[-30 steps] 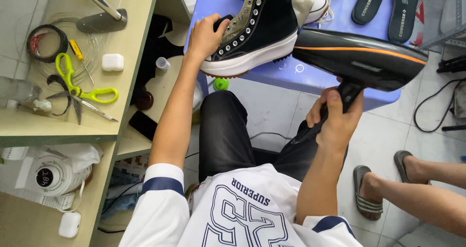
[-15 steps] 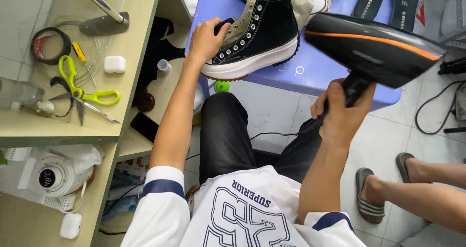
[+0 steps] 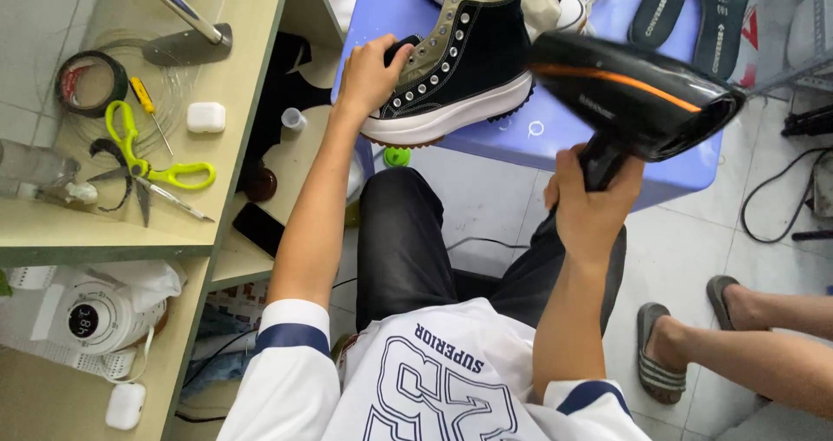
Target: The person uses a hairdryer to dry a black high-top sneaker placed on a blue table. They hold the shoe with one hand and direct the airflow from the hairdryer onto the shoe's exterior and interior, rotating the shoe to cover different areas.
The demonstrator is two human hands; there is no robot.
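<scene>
Here, the left hand (image 3: 369, 77) wraps its fingers around the heel of a black high-top canvas sneaker with a thick white sole (image 3: 460, 68), standing on a blue plastic surface (image 3: 555, 137). The right hand (image 3: 590, 202) grips the handle of a black hair dryer with an orange stripe (image 3: 633, 98), just beside the sneaker's toe.

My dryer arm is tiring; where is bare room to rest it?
The blue table is bare along its near edge, between the black high-top shoe and the hair dryer. Its far side, with laces and insoles, is crowded.

We see a black high-top sneaker (image 3: 464, 68) with a thick white sole standing upright on the blue desk (image 3: 555, 137); a black hair dryer (image 3: 629, 94) with an orange stripe hangs level just beside it.
</scene>
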